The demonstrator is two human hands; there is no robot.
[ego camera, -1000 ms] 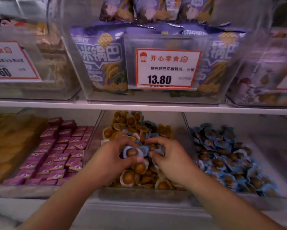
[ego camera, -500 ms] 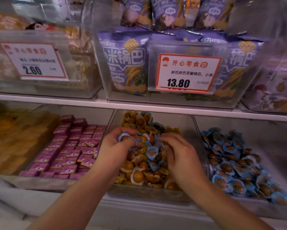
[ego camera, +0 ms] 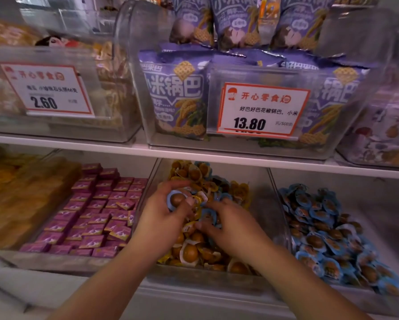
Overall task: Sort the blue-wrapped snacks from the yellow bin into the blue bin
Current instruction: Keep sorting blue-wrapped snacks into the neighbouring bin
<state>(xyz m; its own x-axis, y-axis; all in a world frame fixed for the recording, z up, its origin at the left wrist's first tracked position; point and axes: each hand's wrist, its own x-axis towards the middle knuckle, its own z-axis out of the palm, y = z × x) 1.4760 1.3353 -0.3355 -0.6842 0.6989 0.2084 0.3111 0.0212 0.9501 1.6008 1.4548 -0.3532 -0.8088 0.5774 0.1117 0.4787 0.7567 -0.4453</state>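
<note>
The middle clear bin (ego camera: 277,218) on the lower shelf holds a heap of yellow-wrapped round snacks with a few blue-wrapped ones mixed in. My left hand (ego camera: 161,215) grips a blue-wrapped snack (ego camera: 176,200) just above the heap. My right hand (ego camera: 231,225) is down in the same bin, its curled fingertips on a blue-wrapped snack (ego camera: 209,215) among the yellow ones. The bin to the right (ego camera: 365,204) is filled with blue-wrapped snacks (ego camera: 328,236).
Left of the middle bin stands a bin of small purple boxes (ego camera: 94,213), then a bin of orange snacks (ego camera: 16,195). The upper shelf (ego camera: 194,155) carries clear bins of purple bags with price cards (ego camera: 262,109) close above my hands.
My left hand keeps its blue-wrapped snack and has turned it face up. My right hand has shifted slightly left, fingers digging into the heap. The view has tilted up a little.
</note>
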